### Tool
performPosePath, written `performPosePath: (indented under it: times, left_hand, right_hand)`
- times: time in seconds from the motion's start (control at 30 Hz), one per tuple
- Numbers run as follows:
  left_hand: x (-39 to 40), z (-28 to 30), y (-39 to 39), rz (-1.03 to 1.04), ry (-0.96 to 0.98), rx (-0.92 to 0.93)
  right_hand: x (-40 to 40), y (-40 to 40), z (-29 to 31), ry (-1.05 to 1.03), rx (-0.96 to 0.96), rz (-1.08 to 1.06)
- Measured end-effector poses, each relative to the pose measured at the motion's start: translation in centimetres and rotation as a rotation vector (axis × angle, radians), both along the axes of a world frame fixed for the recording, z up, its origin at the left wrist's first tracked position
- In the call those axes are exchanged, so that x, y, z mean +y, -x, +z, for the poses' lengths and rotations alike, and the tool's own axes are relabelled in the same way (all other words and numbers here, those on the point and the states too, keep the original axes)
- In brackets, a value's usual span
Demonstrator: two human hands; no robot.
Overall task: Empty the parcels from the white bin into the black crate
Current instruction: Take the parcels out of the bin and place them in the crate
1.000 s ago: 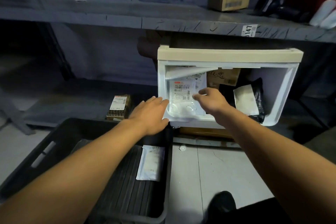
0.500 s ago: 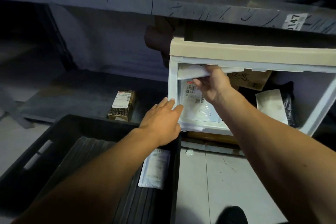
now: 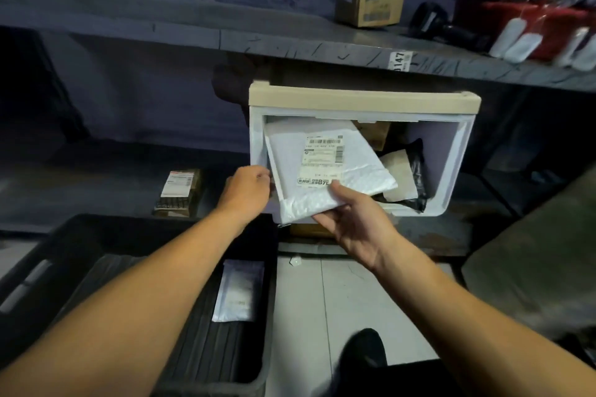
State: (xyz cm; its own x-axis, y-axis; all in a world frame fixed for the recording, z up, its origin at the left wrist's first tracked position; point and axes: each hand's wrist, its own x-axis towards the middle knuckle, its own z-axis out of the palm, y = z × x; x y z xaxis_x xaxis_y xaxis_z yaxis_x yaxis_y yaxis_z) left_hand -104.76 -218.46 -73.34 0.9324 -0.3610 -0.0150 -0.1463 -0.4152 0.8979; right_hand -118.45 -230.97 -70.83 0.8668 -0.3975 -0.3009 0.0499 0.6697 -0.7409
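The white bin [image 3: 451, 171] lies tipped on its side on the low shelf, its opening toward me. My right hand [image 3: 351, 219] grips the lower edge of a white padded mailer [image 3: 329, 167] with a shipping label, half drawn out of the bin. My left hand [image 3: 248, 190] is at the bin's left front corner, fingers curled at the mailer's left edge. Deeper in the bin lie a black bag parcel [image 3: 417, 171], a pale envelope [image 3: 396, 177] and a brown box [image 3: 374, 134]. The black crate [image 3: 64, 251] stands at lower left with one white mailer [image 3: 238, 290] in it.
A small brown labelled parcel [image 3: 179, 192] lies on the low shelf left of the bin. The upper shelf [image 3: 290, 42] carries a cardboard box [image 3: 371, 1], a dark scanner [image 3: 432, 21] and a red tray [image 3: 541, 29]. A black shoe [image 3: 364, 348] stands on the pale floor tiles.
My right hand reached up to the white mailer at the bin's top, then pulled it down and out toward me. My left hand stayed by the bin's left corner and curled its fingers.
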Motion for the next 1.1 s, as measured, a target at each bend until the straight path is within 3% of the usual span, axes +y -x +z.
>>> performPosePath:
  times: [0.07,0.17,0.33,0.47,0.6,0.73,0.9,1.0,1.1]
  left_hand:
    - [-0.8,1.1,1.5,0.071,0.398,0.348]
    - [-0.7,2.1,3.6,0.06,0.584,0.575]
    - [1.2,2.6,5.3,0.052,0.517,0.487]
    - [4.5,2.9,4.7,0.072,0.468,0.431]
    - [6.7,2.8,4.8,0.057,0.455,0.435]
    - [6.6,2.3,6.0,-0.002,0.426,0.435]
    - [5.9,1.3,6.0,-0.009,0.153,0.122]
    - [5.0,1.1,6.9,-0.207,0.179,0.268]
    - [4.2,1.5,8.4,-0.278,0.311,0.393]
  right_hand:
    - [0.7,2.0,-0.1,-0.025,-0.006,0.038]
    - [1.5,3.9,-0.5,-0.04,-0.005,0.07]
    - [1.8,6.5,-0.8,0.05,0.069,0.202]
    - [-0.1,7.2,-0.5,0.062,0.064,0.184]
    - [-0.7,6.0,-0.5,0.271,0.057,0.284]
    - [0.6,4.3,-1.3,0.324,0.075,0.298]
    - [2.1,3.8,-2.4,0.456,0.052,0.155]
    - [3.1,3.9,-2.6,0.557,-0.025,0.111]
    - [4.1,4.1,-3.0,0.731,-0.119,0.17]
